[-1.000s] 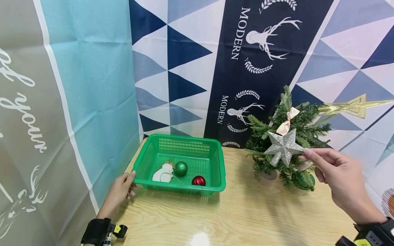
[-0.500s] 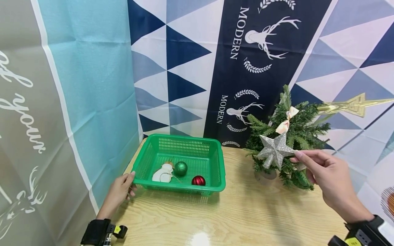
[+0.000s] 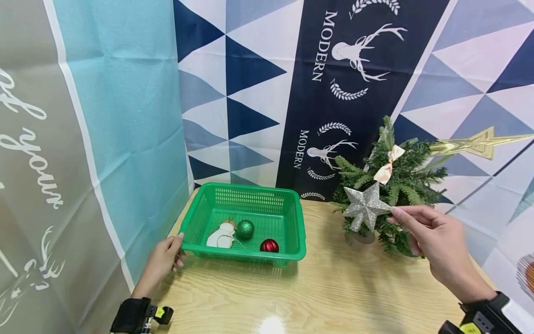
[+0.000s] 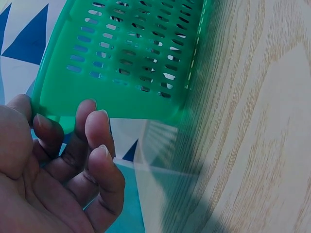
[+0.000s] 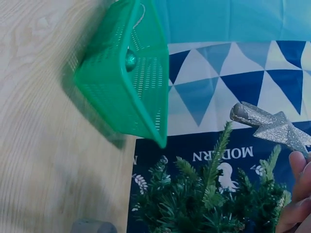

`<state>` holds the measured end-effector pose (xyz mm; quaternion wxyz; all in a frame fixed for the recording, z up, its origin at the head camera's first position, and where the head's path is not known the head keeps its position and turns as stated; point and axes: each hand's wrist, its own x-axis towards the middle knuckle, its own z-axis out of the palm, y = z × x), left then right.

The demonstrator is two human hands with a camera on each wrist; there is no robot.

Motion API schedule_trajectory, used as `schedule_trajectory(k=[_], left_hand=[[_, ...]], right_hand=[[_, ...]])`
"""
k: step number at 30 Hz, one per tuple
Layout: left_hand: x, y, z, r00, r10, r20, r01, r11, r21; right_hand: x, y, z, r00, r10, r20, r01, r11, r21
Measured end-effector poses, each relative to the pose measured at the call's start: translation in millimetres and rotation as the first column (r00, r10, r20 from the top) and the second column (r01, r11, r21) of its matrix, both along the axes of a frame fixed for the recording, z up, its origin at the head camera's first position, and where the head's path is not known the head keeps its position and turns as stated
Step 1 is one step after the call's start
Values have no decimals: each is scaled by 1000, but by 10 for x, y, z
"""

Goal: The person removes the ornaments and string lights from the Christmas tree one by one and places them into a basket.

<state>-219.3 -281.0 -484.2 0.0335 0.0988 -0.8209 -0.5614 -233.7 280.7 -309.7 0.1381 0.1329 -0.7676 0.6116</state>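
Observation:
My right hand (image 3: 435,241) pinches one point of a silver glitter star (image 3: 366,206) between thumb and fingers. The star hangs in front of a small artificial Christmas tree (image 3: 410,185); in the right wrist view a hollow tube shows at the star's base (image 5: 243,112). My left hand (image 3: 162,260) grips the near left corner of a green plastic basket (image 3: 246,253), thumb on the rim and fingers curled below it, as the left wrist view shows. Inside the basket lie a white snowman ornament (image 3: 221,235), a green glitter ball (image 3: 244,229) and a red ball (image 3: 269,245).
A pink bow (image 3: 390,164) and a gold star ornament (image 3: 484,142) are on the tree, which stands in a pale pot (image 3: 359,237). Patterned cloth (image 3: 254,93) hangs behind the wooden table (image 3: 325,287), with more cloth on the left.
My right hand has moved left with the silver star, passing across the front of the tree. My left hand and the basket have stayed in place.

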Motion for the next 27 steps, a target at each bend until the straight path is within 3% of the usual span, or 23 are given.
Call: schedule_trajectory(k=[3, 10, 12, 16, 22, 27], left_hand=[[-24, -31, -71, 1000, -8, -19, 8, 1000, -11], [-312, -280, -688, 999, -1, -50, -2, 999, -54], [-345, -316, -764, 999, -8, -49, 5, 998, -57], [-358, -321, -787, 999, -4, -47, 1, 998, -58], [-330, -290, -717, 999, 3, -41, -5, 999, -50], [-314, -277, -698, 999, -1, -52, -1, 999, -35]], right_hand=[[-3, -29, -20, 1000, 0, -4, 0, 1000, 21], [-15, -74, -52, 1000, 12, 9, -12, 999, 39], [-17, -87, -65, 1000, 24, 12, -24, 999, 42], [-11, -113, -82, 999, 13, 32, -15, 997, 69], [-17, -148, -100, 999, -9, 37, 5, 993, 117], [-23, -191, -124, 999, -11, 53, 6, 996, 85]])
